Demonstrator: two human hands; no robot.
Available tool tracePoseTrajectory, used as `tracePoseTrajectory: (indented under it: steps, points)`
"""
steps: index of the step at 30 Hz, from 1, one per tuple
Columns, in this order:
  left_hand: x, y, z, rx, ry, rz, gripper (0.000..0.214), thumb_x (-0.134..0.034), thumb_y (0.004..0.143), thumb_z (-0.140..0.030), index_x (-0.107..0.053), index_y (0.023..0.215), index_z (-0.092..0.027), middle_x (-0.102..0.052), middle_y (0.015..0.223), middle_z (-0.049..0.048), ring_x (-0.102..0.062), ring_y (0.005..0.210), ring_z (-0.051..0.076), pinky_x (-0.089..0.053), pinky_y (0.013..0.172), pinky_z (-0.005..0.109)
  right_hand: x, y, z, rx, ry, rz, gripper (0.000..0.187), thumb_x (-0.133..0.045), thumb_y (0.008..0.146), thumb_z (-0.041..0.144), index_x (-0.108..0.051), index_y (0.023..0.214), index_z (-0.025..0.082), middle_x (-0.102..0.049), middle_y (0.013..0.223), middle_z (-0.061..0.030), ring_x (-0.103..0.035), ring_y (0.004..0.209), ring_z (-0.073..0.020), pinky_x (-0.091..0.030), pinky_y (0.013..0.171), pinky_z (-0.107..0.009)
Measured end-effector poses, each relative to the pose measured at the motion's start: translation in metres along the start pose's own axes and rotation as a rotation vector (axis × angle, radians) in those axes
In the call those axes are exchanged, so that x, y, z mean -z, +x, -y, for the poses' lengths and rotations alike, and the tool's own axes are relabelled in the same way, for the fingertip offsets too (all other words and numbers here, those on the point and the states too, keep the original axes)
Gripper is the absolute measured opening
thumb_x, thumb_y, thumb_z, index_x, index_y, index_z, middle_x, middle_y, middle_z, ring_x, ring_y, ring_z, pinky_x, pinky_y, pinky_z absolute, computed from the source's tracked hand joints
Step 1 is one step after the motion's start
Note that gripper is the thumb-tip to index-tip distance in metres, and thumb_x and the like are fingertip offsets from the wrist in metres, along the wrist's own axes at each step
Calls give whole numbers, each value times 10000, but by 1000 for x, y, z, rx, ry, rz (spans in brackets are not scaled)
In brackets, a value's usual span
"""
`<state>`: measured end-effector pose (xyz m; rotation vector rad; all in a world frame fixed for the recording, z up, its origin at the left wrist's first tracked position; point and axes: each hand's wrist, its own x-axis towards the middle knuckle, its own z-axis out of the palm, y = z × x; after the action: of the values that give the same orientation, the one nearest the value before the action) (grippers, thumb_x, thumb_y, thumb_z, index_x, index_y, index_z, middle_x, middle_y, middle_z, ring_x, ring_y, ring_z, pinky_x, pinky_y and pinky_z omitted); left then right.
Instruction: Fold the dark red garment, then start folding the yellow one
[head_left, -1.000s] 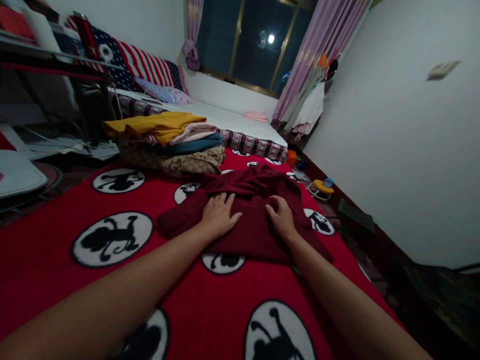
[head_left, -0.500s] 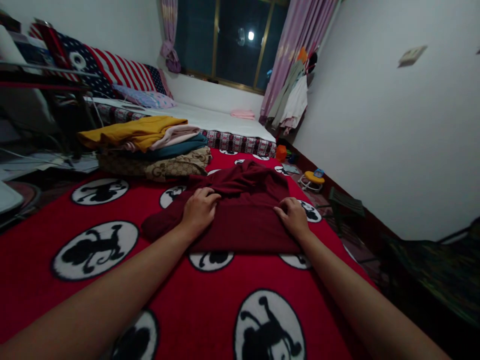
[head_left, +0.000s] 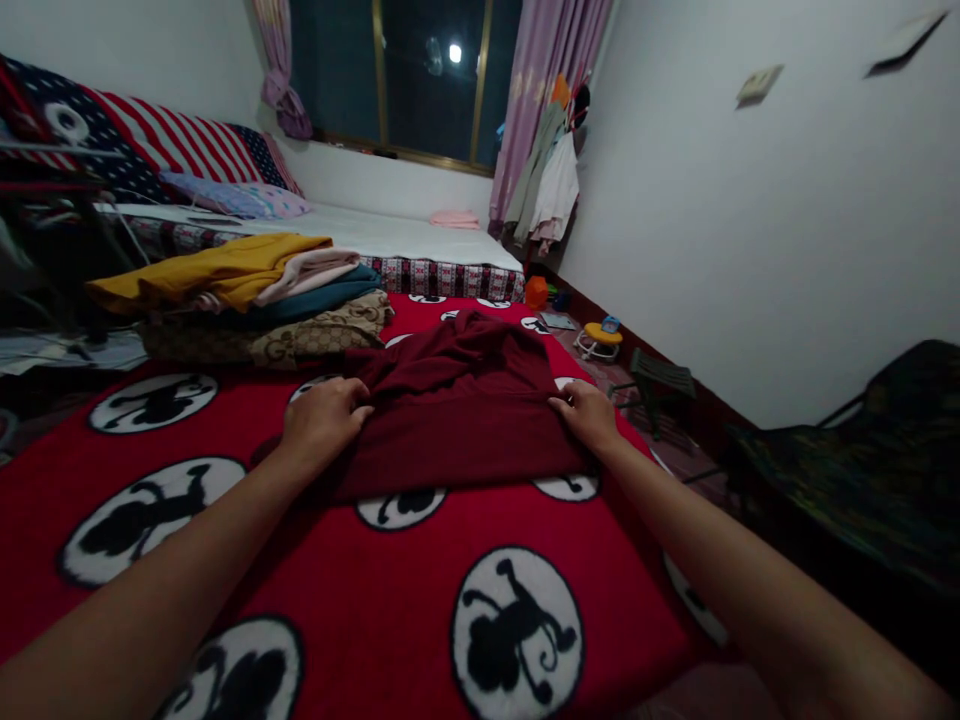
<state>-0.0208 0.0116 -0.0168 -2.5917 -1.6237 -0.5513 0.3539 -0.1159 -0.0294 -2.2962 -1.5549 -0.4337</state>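
A dark red garment (head_left: 457, 430) lies on the red blanket (head_left: 375, 620) with its near part folded over into a flat band. Behind that band its far part is rumpled. My left hand (head_left: 326, 420) pinches the fold's left end, thumb and fingers closed on the cloth. At the right end, my right hand (head_left: 589, 415) grips the same edge between thumb and fingers. Which kind of garment it is, I cannot tell. Beyond my left hand sits a stack of folded clothes (head_left: 262, 305), with mustard yellow on top and a brown patterned piece at the bottom.
A bed (head_left: 390, 235) with a white cover stands below the window. Along the right wall are a small yellow stool (head_left: 602, 334), a dark green folding stool (head_left: 660, 375) and a camouflage-patterned chair (head_left: 892, 450). Clothes (head_left: 555, 190) hang by the curtain.
My left hand has moved left along the fold, toward its end. My right hand has stayed at the right end, its fingers now pinching the edge. The view has turned slightly right.
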Motion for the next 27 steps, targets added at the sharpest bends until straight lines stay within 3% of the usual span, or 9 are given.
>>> tracePoseTrajectory:
  steps: [5,9,13,18,22,27]
  points:
    - [-7,-2,-15,-141,116,-177,281,-545,827,-255,-659,1076,-193,-629,1068,118,-569,1007,312,-471,802,409,8,15,21,-28,-69,-10,192,-578,837,214,-682,998,198,-662,1063,-97,-604,989,-246,-417,776,-324]
    - [-24,-3,-20,-276,43,-164,301,-504,852,-197,-656,1111,-196,-601,1187,106,-542,1077,287,-456,895,417,2,24,58,60,84,-47,329,-538,843,174,-620,1159,214,-621,1196,-87,-562,1107,-220,-408,904,-314]
    - [-32,2,-21,-309,-11,-173,362,-491,843,-145,-625,1175,-198,-574,1260,102,-517,1147,273,-444,945,409,-22,34,85,-17,236,170,205,-556,850,283,-685,1006,258,-681,1083,-27,-628,995,-173,-457,832,-258]
    - [-24,23,-38,-363,-23,-163,421,-553,827,-194,-573,1248,-204,-570,1275,111,-510,1168,280,-438,946,421,-45,58,93,-203,184,182,247,-527,841,329,-719,940,210,-711,985,-130,-671,950,-281,-494,779,-374]
    - [-34,50,-56,-278,-29,-171,471,-594,826,-250,-536,1290,-197,-604,1206,120,-542,1105,290,-451,891,418,-55,82,92,-246,160,187,249,-559,801,317,-734,881,160,-706,901,-216,-688,876,-320,-508,724,-416]
    - [-58,65,-58,-124,-126,-194,354,-597,850,-292,-587,1195,-213,-644,1089,101,-580,1028,273,-449,874,390,-61,110,73,-146,191,176,219,-633,753,381,-724,819,192,-692,695,-120,-678,701,-237,-509,652,-334]
